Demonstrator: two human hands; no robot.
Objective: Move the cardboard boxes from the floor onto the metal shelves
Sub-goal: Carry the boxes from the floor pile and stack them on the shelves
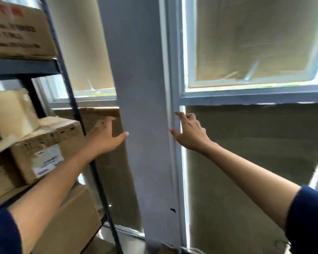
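Observation:
A dark metal shelf unit (24,67) stands at the left, loaded with cardboard boxes. One box with red print (20,32) sits on the upper level. A box with a white label (44,149) lies on the middle level, and a plain box (72,219) sits below it. My left hand (105,136) is stretched forward beside the shelf's front post, fingers straight, holding nothing. My right hand (189,132) reaches toward the window frame with relaxed fingers, also empty. No box on the floor is in view.
A grey wall pillar (145,107) rises between my hands. Windows covered with brown paper (255,43) fill the wall behind, with a grey frame (246,98) across. The shelf's slanted post (92,162) runs just left of my left forearm.

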